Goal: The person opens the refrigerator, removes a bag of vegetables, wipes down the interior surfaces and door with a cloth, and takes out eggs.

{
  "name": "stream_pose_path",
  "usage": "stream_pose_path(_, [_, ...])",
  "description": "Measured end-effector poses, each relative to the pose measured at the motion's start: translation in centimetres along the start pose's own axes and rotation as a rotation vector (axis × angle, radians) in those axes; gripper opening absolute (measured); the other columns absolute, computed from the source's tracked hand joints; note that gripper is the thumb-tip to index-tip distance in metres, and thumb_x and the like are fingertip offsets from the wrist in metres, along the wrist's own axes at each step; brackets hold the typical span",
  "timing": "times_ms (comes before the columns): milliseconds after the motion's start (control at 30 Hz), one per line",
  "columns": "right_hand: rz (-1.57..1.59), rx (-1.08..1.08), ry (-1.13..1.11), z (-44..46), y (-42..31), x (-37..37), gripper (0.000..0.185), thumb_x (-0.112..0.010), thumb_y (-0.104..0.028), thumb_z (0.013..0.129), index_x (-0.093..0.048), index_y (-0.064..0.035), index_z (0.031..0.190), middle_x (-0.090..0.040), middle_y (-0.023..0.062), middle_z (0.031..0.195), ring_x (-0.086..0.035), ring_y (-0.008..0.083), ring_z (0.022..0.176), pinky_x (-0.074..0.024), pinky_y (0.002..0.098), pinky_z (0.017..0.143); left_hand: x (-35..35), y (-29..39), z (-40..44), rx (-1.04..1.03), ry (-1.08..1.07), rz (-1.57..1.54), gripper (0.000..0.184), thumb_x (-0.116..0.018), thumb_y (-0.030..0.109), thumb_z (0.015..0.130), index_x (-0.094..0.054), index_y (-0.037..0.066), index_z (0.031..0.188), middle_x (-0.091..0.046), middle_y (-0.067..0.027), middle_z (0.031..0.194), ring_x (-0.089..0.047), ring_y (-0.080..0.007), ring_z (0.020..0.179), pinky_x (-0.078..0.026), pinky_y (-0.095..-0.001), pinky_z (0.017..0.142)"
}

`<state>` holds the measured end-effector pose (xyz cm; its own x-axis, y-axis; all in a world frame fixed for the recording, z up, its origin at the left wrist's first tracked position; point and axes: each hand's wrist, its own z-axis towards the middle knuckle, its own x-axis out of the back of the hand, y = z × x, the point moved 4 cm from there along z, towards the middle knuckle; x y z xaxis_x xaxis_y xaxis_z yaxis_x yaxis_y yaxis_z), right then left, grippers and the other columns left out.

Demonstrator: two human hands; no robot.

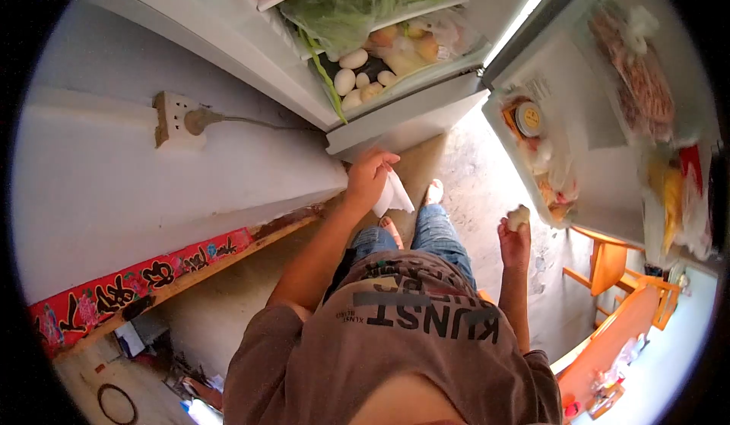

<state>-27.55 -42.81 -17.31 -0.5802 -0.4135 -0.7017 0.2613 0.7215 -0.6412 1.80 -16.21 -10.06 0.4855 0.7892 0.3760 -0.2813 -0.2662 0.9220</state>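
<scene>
My left hand point(368, 180) is closed on a white sheet point(395, 196) that hangs down, like a paper towel or thin cloth. It is just in front of the bottom of the open fridge point(411, 113). My right hand point(515, 247) is raised to the right, its fingers closed around a small pale, lumpy piece point(518, 217) of a kind I cannot make out. Several eggs point(345, 82) lie in the lowest part of the fridge, beside bagged produce point(414, 45). Above them, long green vegetables point(357, 3) sit in a clear bag.
The fridge door point(582, 174) stands open on the right, its shelves holding a lidded jar point(528, 119) and bagged food point(631, 75). A wall socket point(179, 121) with a plugged cord is at left, above a red banner point(137, 288). An orange table point(616, 341) and chairs stand lower right.
</scene>
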Motion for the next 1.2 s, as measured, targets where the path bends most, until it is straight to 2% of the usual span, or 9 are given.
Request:
stream_pose_path(100, [-0.267,-0.066,-0.200,5.0,-0.2,-10.1,0.075,-0.073,-0.026,0.077,-0.036,-0.0012,0.138,-0.055,0.0102,0.113,-0.057,0.0221,0.098,-0.0494,0.0372,0.085,0.1,-0.6,0.7,0.104,0.053,-0.059,0.032,-0.046,-0.009,0.075,-0.066,0.004,0.096,-0.065,-0.0092,0.086,-0.061,-0.0186,0.076,-0.049,-0.0297,0.071])
stream_pose_path(300, [-0.738,-0.139,-0.539,17.8,2.4,-25.7,0.062,-0.069,0.000,0.076,-0.042,-0.0023,0.132,-0.055,0.0089,0.117,-0.054,0.0178,0.108,-0.0462,0.0305,0.090,1.2,-0.9,3.3,0.115,0.220,-0.029,0.031,-0.046,-0.008,0.077,-0.065,0.004,0.099,-0.063,-0.0094,0.093,-0.061,-0.0177,0.076,-0.050,-0.0300,0.073])
stream_pose_path(433, [-1.235,-0.003,-0.662,26.2,7.1,-31.3,0.050,-0.075,-0.012,0.076,-0.052,-0.0042,0.119,-0.058,0.0100,0.111,-0.057,0.0157,0.098,-0.0473,0.0284,0.084,1.7,-2.2,4.7,0.163,0.275,0.011,0.033,-0.046,-0.009,0.076,-0.064,0.003,0.100,-0.061,-0.0100,0.104,-0.060,-0.0175,0.078,-0.050,-0.0301,0.073])
stream_pose_path(467, [-1.234,-0.022,-0.672,28.1,8.7,-31.8,0.050,-0.075,-0.012,0.076,-0.052,-0.0042,0.119,-0.058,0.0100,0.111,-0.057,0.0157,0.098,-0.0473,0.0284,0.084,2.0,-2.2,5.0,0.127,0.332,0.036,0.033,-0.046,-0.009,0.076,-0.064,0.004,0.100,-0.059,-0.0090,0.108,-0.060,-0.0185,0.078,-0.050,-0.0303,0.073])
stream_pose_path(533, [-1.475,0.455,-0.895,30.8,11.1,-33.4,0.051,-0.076,-0.016,0.072,-0.055,-0.0040,0.117,-0.058,0.0146,0.114,-0.060,0.0250,0.098,-0.0488,0.0335,0.084,2.2,-2.2,5.4,0.109,0.389,0.065,0.033,-0.047,-0.010,0.076,-0.065,0.004,0.100,-0.057,-0.0080,0.113,-0.060,-0.0195,0.079,-0.051,-0.0305,0.073])
stream_pose_path(633, [-1.768,0.385,-1.015,33.4,14.5,-34.5,0.054,-0.074,-0.018,0.069,-0.055,-0.0057,0.119,-0.058,0.0176,0.116,-0.057,0.0350,0.103,-0.0487,0.0402,0.086,2.4,-2.3,6.0,0.188,0.393,0.142,0.035,-0.047,-0.010,0.076,-0.064,0.005,0.103,-0.055,-0.0074,0.119,-0.060,-0.0190,0.080,-0.051,-0.0304,0.072])
stream_pose_path(833, [-2.024,0.908,-1.068,35.2,18.4,-34.4,0.045,-0.069,-0.018,0.071,-0.062,-0.0096,0.114,-0.057,0.0164,0.121,-0.055,0.0334,0.109,-0.0480,0.0429,0.089,2.4,-3.5,6.1,0.217,0.410,0.178,0.039,-0.047,-0.009,0.075,-0.062,0.006,0.107,-0.054,-0.0082,0.124,-0.060,-0.0184,0.080,-0.051,-0.0308,0.071])
stream_pose_path(1167, [-2.203,0.930,-1.218,33.6,16.9,-35.3,0.033,-0.067,-0.018,0.076,-0.065,-0.0154,0.109,-0.062,0.0122,0.109,-0.057,0.0308,0.105,-0.0489,0.0387,0.087,1.9,-5.2,5.8,0.177,0.391,0.205,0.035,-0.048,-0.009,0.074,-0.062,0.006,0.103,-0.056,-0.0095,0.120,-0.060,-0.0276,0.100,-0.052,-0.0359,0.081])
stream_pose_path(1200, [-2.026,0.632,-1.358,33.7,17.4,-34.9,0.035,-0.069,-0.019,0.075,-0.065,-0.0146,0.109,-0.062,0.0118,0.108,-0.057,0.0304,0.104,-0.0481,0.0391,0.088,1.9,-5.1,5.8,0.167,0.392,0.240,0.035,-0.048,-0.009,0.074,-0.062,0.005,0.103,-0.056,-0.0096,0.120,-0.060,-0.0277,0.101,-0.051,-0.0361,0.082])
